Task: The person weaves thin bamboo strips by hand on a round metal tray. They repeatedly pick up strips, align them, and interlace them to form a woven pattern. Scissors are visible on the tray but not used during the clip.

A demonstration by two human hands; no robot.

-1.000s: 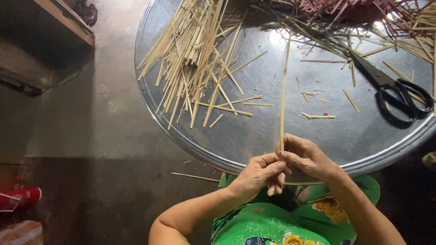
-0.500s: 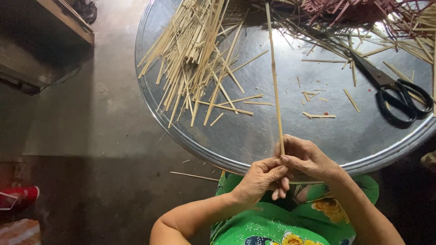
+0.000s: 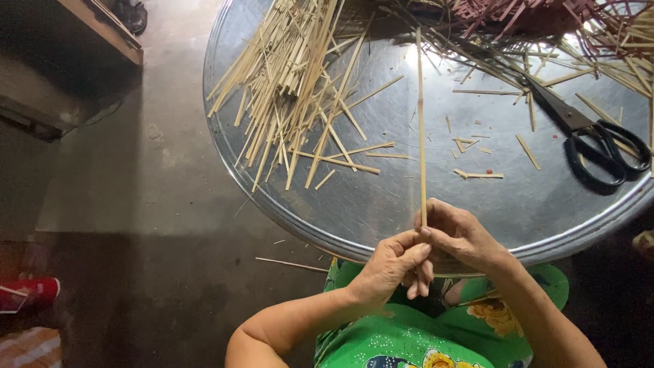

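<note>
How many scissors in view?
1. The scissors lie on the right side of the metal tray, black handles toward the rim. The stick pile could hide others.

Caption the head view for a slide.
Both hands pinch one thin bamboo strip upright over a round metal tray.

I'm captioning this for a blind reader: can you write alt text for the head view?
Both hands, left hand and right hand, pinch one thin bamboo strip upright over a round metal tray holding a pile of strips and black scissors.
</note>
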